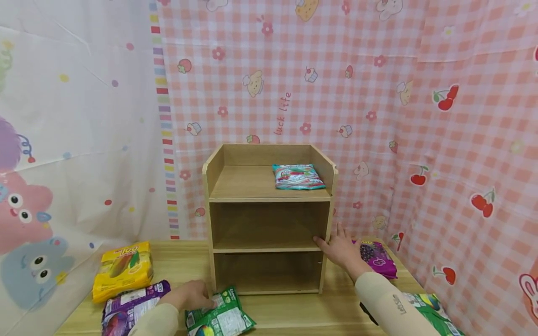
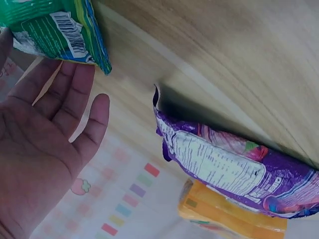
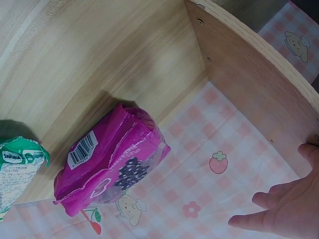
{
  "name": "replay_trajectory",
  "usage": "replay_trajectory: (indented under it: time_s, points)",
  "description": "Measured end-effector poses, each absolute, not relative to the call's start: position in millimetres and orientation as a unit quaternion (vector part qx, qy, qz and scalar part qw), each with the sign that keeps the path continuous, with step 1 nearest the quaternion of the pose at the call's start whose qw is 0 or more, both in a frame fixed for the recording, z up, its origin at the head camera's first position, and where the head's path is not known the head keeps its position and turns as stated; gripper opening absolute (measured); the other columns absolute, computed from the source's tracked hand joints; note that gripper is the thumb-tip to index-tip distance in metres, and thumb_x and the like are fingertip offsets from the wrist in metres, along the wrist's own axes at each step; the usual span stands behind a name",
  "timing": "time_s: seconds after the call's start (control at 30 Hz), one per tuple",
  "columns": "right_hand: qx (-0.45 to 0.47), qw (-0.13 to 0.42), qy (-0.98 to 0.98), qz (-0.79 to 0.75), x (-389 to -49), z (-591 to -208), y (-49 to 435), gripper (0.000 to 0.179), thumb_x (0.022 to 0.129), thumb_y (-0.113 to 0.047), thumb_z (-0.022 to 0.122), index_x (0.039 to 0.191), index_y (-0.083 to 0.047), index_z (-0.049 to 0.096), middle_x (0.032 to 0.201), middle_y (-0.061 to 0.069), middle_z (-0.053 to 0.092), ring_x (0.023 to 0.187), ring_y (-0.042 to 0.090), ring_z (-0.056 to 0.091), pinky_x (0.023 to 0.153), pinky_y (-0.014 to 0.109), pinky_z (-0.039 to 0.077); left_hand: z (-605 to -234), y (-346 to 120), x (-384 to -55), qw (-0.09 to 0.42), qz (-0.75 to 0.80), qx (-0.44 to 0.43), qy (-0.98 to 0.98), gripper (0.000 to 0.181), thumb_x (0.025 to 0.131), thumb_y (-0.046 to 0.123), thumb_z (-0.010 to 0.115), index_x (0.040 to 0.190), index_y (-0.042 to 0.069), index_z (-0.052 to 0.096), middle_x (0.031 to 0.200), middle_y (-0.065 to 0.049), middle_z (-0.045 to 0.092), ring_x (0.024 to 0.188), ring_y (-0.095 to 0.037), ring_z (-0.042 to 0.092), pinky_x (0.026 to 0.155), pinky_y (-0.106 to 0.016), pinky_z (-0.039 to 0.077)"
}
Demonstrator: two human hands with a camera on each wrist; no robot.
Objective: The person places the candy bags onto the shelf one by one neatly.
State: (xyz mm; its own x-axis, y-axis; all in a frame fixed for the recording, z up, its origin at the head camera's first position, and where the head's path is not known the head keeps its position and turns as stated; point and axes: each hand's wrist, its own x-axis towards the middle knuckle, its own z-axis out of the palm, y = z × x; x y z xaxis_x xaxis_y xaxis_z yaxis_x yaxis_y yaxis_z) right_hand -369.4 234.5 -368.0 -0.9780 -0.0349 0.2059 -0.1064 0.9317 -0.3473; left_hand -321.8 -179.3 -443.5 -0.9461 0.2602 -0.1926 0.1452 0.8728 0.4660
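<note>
My left hand is at a green snack bag on the table, in front of the shelf's lower left corner. In the left wrist view the thumb lies over the green bag and the fingers pass behind its edge, pinching it. My right hand rests against the right side of a wooden shelf, its thumb at the front edge and its other fingers extended. A teal packet lies on the shelf's top board, toward the right.
Left of the shelf are a yellow bag and a purple bag, close together. Beyond my right hand lies a magenta bag with a dark berry picture. Another green bag is partly behind my right sleeve. Patterned curtains hang behind.
</note>
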Motion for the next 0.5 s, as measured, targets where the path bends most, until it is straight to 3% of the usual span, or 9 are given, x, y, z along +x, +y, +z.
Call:
replay_trajectory:
  time_s: [0.27, 0.5]
  points:
    - [0.037, 0.099, -0.977, 0.183, -369.7, -367.9, 234.7, 0.094, 0.097, -0.064, 0.041, 0.150, 0.012, 0.026, 0.159, 0.032, 0.007, 0.144, 0.052, 0.007, 0.105, 0.077, 0.000, -445.2, -175.6, -321.4, 0.112, 0.233, 0.113, 0.959, 0.031, 0.084, 0.025, 0.079, 0.099, -0.001, 0.071, 0.094, -0.011, 0.068, 0.091, -0.031, 0.064, 0.089, -0.052, 0.050]
    - [0.037, 0.103, -0.977, 0.182, -369.8, -368.1, 234.2, 0.093, 0.097, -0.063, 0.042, 0.151, 0.012, 0.024, 0.159, 0.032, 0.008, 0.144, 0.052, 0.009, 0.105, 0.077, 0.001, -442.0, -173.1, -323.3, 0.132, 0.261, 0.109, 0.950, 0.041, 0.084, 0.022, 0.079, 0.112, -0.005, 0.066, 0.103, -0.016, 0.067, 0.099, -0.035, 0.062, 0.093, -0.056, 0.047]
